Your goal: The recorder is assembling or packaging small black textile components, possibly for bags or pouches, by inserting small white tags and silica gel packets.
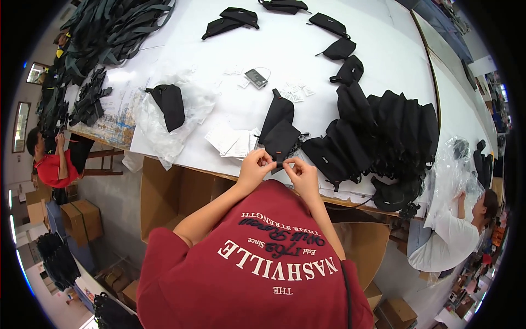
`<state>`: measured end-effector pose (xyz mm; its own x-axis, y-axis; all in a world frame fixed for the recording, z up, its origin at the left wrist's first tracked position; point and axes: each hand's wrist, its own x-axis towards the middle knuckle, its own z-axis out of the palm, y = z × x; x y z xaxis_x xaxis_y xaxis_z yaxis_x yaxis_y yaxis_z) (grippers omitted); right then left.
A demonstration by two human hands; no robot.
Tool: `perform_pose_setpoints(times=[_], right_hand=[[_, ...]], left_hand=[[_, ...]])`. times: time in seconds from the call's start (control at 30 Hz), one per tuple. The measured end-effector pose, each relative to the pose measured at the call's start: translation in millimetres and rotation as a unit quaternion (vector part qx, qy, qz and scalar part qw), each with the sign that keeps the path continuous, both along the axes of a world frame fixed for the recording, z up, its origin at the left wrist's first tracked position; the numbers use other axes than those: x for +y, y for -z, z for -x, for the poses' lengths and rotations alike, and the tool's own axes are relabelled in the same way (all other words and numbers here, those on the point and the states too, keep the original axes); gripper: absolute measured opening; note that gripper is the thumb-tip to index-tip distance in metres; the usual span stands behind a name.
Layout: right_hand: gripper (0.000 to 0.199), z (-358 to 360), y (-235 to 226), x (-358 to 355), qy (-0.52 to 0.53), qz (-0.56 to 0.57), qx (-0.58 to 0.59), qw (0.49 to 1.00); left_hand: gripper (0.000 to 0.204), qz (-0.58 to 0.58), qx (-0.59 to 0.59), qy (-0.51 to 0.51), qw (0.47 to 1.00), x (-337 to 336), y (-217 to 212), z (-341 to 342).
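Note:
Close to the table's front edge, my left hand (256, 168) and my right hand (303, 175) are nearly touching. Both pinch the near end of a black fabric pouch (281, 139), at a short dark strap or tab between the fingertips; the exact part is too small to make out. Just beyond it lies a second long black pouch (275, 112), partly covered by the first. A stack of white cards (233, 141) sits left of the pouches. Small white labels (296, 91) and a dark hang tag (256, 78) with a loop lie farther back.
On the right is a big heap of black pouches (402, 126), and several more are spread in an arc behind. Clear plastic bags (183, 118) lie left, under another pouch (169, 104). Dark straps (109, 33) pile up far left. Open cardboard boxes (164, 192) stand below the edge. Co-workers sit at both sides.

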<state>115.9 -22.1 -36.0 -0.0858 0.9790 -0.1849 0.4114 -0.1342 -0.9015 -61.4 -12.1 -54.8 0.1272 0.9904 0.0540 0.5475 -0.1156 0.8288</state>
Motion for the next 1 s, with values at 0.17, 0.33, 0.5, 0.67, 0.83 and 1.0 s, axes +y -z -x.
perform_pose_setpoints(times=[0.17,0.33,0.5,0.67,0.83,1.0], right_hand=[[0.011,6,-13,1,-0.038,-0.055,-0.031,0.997],[0.01,8,-17,-3,-0.066,-0.103,-0.075,0.99],[0.009,7,-11,-5,-0.025,-0.025,0.042,0.999],[0.009,-14,-28,1,0.029,0.029,0.323,0.945],[0.009,-14,-51,8,0.007,0.021,0.335,0.942],[0.011,-10,-46,6,0.027,0.021,0.375,0.926]], left_hand=[[0.017,0.223,-0.275,-0.063,0.933,-6,-5,-2],[0.016,0.244,-0.339,-0.062,0.906,-9,-11,0],[0.014,0.159,-0.239,-0.073,0.955,-7,-22,0],[0.011,0.153,-0.425,-0.097,0.887,2,-56,-3],[0.009,0.2,-0.414,0.014,0.888,5,-83,-12],[0.008,0.198,-0.363,0.032,0.91,6,-84,-18]])
